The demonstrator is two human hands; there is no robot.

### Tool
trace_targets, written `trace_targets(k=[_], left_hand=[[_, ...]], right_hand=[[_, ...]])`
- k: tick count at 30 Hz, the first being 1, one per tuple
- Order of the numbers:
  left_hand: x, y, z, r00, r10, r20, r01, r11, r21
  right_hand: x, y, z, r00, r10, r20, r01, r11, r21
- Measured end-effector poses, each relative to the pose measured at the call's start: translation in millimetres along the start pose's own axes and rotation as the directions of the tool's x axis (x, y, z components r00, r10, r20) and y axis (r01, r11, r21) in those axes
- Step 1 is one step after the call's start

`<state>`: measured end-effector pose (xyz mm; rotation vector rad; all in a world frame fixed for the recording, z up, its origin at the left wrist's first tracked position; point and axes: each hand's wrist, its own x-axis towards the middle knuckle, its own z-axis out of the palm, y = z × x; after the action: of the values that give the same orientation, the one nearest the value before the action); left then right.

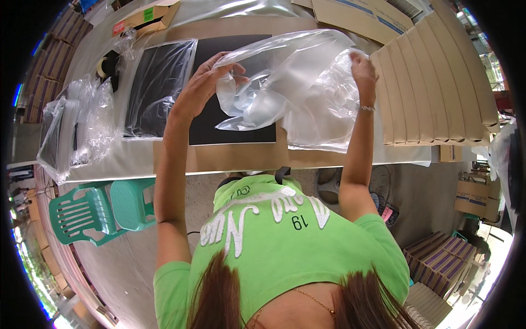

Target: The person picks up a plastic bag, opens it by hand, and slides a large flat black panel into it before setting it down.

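Between my hands, a large clear plastic bag [307,60] stretches over the table, its left part open and crumpled. My left hand [208,82] grips the bag's left edge, with some fingers inside the loose film. At the other end, my right hand [364,71] is closed on the bag's right edge. Beneath the bag and my left hand lies a flat black panel [219,123], partly hidden by the film. Left of it is another black panel [156,90] covered in clear plastic. Brown cardboard [323,159] shows under these along the table's near edge.
A row of folded cardboard pieces [433,88] stands by my right hand. Clear plastic bags [90,115] and a tape roll [102,67] lie on the left. An opened carton [156,19] sits at the back. Below the table's left side are a green chair [82,214] and stool [131,203].
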<state>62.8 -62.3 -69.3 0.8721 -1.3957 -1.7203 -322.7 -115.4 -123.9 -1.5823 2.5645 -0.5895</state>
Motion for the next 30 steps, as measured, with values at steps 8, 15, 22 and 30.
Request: trace_targets(k=[8,15,22,30], left_hand=[[13,16,14,0.971,0.207,0.118,-0.235,0.916,0.326],[-22,45,-2,0.937,-0.097,0.335,0.018,0.973,0.230],[-55,24,-77,0.896,-0.352,0.272,0.079,0.727,0.682],[-64,0,-136,0.976,-0.117,0.183,0.056,0.949,0.310]], right_hand=[[-147,-153,-80,0.559,-0.737,-0.378,0.819,0.563,0.113],[-119,-151,-81,0.769,-0.621,-0.154,0.588,0.590,0.553],[-108,-89,-80,0.942,-0.208,-0.265,0.325,0.764,0.557],[-148,-32,-48,0.985,0.155,-0.081,-0.043,0.663,0.747]])
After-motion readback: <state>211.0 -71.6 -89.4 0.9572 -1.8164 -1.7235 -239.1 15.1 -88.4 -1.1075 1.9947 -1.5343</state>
